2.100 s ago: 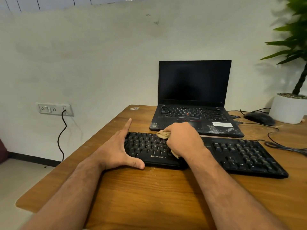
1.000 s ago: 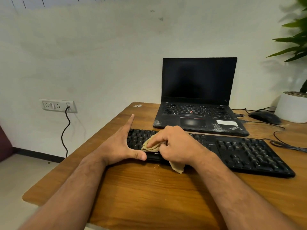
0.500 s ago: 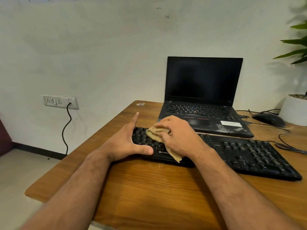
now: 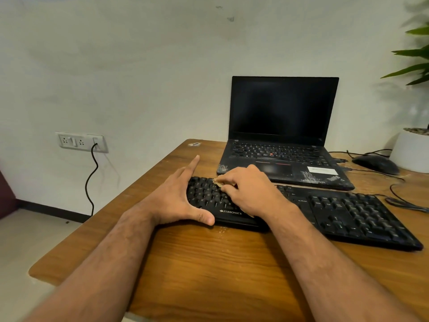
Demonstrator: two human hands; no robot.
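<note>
- the black zebronics keyboard lies flat on the wooden worktop, just in front of the open laptop, whose screen is dark.
- the left hand braces the keyboard's left end: its fingers are straight and spread, the forefinger points away along the end, and the thumb lies against the front edge near the brand mark. it holds nothing.
- the right hand is curled round a small tan cloth and presses it onto the keys of the left half. only a corner of the cloth shows past the fingertips.
- the two hands are close together but do not touch.
- pale crumbs lie on the worktop just below the keyboard's front edge.
- a black mouse sits at the far right beside a white plant pot, with cables trailing near them.
- a wall socket with a black cord plugged in is on the wall to the left.
</note>
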